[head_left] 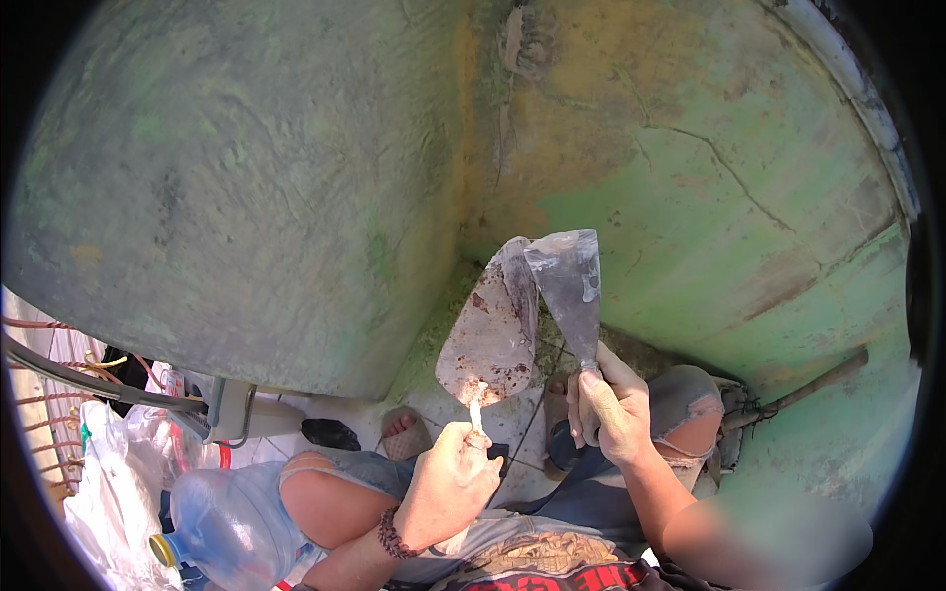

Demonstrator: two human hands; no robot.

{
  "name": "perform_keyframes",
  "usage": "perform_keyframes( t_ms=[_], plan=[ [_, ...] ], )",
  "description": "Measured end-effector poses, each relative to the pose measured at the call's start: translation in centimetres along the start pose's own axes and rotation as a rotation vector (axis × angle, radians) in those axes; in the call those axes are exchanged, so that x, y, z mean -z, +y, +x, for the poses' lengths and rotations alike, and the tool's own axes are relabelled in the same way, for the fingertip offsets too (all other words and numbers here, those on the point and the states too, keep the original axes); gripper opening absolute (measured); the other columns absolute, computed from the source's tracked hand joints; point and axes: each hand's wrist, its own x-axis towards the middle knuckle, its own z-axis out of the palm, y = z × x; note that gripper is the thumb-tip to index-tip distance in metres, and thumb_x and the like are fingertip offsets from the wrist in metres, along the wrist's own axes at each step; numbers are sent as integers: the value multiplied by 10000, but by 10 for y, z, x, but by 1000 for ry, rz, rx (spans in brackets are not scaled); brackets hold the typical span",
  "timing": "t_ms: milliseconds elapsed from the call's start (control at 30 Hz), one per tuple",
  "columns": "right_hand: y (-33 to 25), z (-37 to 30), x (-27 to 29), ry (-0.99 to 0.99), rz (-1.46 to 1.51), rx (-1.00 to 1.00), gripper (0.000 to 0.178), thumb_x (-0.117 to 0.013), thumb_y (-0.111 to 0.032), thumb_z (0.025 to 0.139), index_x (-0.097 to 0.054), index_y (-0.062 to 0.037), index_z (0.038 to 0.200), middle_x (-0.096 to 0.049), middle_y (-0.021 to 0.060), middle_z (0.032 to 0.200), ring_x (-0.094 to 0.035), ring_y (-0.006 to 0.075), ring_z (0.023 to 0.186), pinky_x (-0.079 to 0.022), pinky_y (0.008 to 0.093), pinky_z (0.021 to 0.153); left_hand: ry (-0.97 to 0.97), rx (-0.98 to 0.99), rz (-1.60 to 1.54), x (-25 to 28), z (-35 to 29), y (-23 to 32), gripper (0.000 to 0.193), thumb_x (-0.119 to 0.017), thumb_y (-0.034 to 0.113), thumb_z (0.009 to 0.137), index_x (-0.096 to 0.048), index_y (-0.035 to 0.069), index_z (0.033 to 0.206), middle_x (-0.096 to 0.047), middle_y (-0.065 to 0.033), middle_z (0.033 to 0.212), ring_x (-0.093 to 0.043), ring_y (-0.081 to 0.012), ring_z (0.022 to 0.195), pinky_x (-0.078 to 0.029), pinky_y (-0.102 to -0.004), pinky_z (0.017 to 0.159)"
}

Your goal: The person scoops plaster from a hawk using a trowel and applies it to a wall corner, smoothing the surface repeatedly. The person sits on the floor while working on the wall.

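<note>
Patchy walls fill the upper frame: a grey-green wall (246,197) on the left and a green wall (729,246) on the right, the latter stained ochre near the corner and split by a long crack (729,174) at upper right. Just below the middle of the frame, the left hand (448,478) is closed around the handle of a trowel (490,345), whose broad, rust-spotted blade points upward at the centre. Right of it, the right hand (613,404) is clamped on a putty knife (570,281), thumb and fingers together near the base of its flared blade; the blade's upper left corner overlaps the trowel's edge in view, with pale residue along its rim. A braided bracelet (396,532) circles the left wrist. Under the tools, pale floor tiles (522,424) show between two bent knees in ripped jeans (576,502), with a sandal (402,438) at lower centre. At lower left, a clear blue plastic bottle (232,522) with a yellow cap lies near a white plastic bag (103,492), while a pole (818,379) leans at the right
</note>
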Motion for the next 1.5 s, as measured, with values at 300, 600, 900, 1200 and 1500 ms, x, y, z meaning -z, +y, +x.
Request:
perform_keyframes(
  t_ms=[300,600,900,1200,1500],
  plan=[
    [48,-47,6,-43,-53,-94,277,-504,-196,984,-538,78,1008,-557,87,691,-522,127,416,-436,255,401,33,-117,12,0,2,-5,236,-638,24,850,-475,15,1020,-505,1,764,-488,-48,684,-480,-250,628],
    [-9,10,1,-20,5,56,474,-487,-207,978,-433,129,1308,-470,33,521,-456,127,379,-414,244,379,50,-168,265,-3,-1,3,254,-652,46,835,-484,-16,1015,-571,-70,737,-536,-87,656,-499,-286,643],
    [-86,72,15,149,-412,-26,561,-689,-133,813,-492,34,1311,-570,65,791,-552,105,602,-452,256,459,63,198,117,8,9,10,265,-679,108,826,-512,-4,998,-592,-92,704,-566,-114,603,-491,-304,557],
    [-196,161,7,39,-1386,28,361,-611,-309,856,-673,-58,1107,-598,48,787,-560,171,647,-505,340,601,99,-62,222,13,12,-28,269,-672,117,835,-513,7,1021,-587,-74,737,-581,-112,595,-493,-287,469],
    [-257,224,-32,17,-1700,-14,303,-611,-262,781,-716,-48,967,-697,67,842,-625,162,672,-519,330,538,60,-17,145,14,16,-27,339,-655,152,798,-516,-40,1039,-620,-265,879,-619,-432,846,-499,-444,732]
  ],
)
